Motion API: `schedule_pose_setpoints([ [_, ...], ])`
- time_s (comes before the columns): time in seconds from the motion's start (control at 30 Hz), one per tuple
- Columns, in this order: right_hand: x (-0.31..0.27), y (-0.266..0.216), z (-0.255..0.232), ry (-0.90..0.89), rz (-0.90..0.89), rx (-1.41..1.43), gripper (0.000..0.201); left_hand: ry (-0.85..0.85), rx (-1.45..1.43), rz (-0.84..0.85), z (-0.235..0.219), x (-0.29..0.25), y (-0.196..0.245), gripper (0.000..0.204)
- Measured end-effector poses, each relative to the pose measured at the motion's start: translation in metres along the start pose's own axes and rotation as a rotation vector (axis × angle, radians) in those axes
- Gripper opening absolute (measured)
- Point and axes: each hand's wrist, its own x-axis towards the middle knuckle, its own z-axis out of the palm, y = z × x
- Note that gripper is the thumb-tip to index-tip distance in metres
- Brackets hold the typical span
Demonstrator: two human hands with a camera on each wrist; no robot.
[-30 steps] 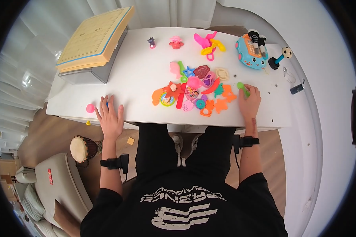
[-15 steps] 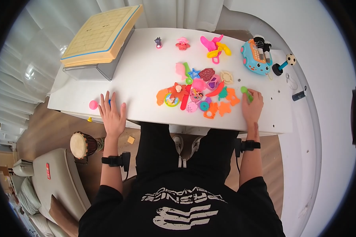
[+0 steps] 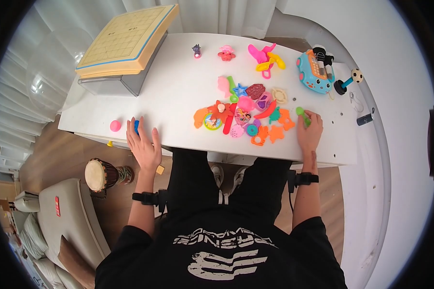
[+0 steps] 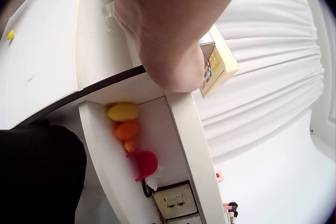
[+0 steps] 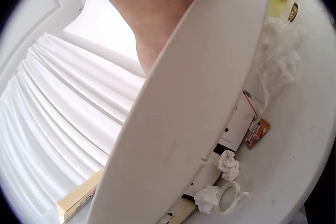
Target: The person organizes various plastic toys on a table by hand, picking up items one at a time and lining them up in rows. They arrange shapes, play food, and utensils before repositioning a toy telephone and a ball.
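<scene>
In the head view, my left hand (image 3: 144, 148) is at the table's front left edge, its fingers extended. A small blue piece (image 3: 137, 126) shows among those fingers, partly covered by them. A small pink round piece (image 3: 115, 125) lies just left of it. My right hand (image 3: 311, 132) pinches a light green toy with a round end (image 3: 300, 111) over the table's right side. Left of that hand spreads a cluster of plastic toys, including orange cutters (image 3: 276, 134), a red strip (image 3: 227, 126) and a blue star (image 3: 240, 90). The wrist views show neither hand's fingers.
Behind are a large board box (image 3: 125, 43) on a grey case, small figures (image 3: 226, 53), pink and yellow toys (image 3: 265, 58) and a toy phone (image 3: 316, 72). Yellow and orange egg-shaped pieces (image 4: 127, 129) lie in an open drawer (image 4: 100, 155). A drum (image 3: 101, 176) stands on the floor.
The head view has shifted slightly. My left hand has moved a little to the right, uncovering more of the blue piece. The right hand keeps its hold on the green toy.
</scene>
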Motion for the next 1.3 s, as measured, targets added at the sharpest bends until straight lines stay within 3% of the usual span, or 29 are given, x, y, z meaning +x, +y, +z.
schedule_pose_setpoints([
  [0.67,0.0,0.002,0.0,0.015,0.002,0.032,0.025,-0.035,0.003,0.0,-0.003,0.0,-0.001,0.056],
  [0.87,-0.001,0.001,0.001,0.028,0.011,-0.003,0.025,-0.008,0.097,0.047,-0.02,0.01,0.032,0.064],
  [0.97,-0.001,0.001,0.001,0.018,0.014,-0.005,0.025,-0.124,-0.226,0.194,-0.019,0.02,0.055,0.066],
  [1.0,-0.001,0.0,0.001,0.015,0.016,-0.005,0.025,-0.124,-0.232,0.198,-0.016,0.022,0.061,0.066],
  [1.07,-0.001,0.0,0.0,0.022,0.018,-0.015,0.025,-0.325,-0.364,0.38,-0.009,0.026,0.077,0.067],
  [1.17,-0.001,0.0,-0.001,0.018,0.001,-0.014,0.025,-0.439,-0.384,0.492,-0.008,0.032,0.106,0.066],
  [1.3,-0.002,-0.003,-0.001,0.023,-0.003,-0.024,0.025,-0.48,-0.426,0.481,0.005,0.031,0.124,0.068],
])
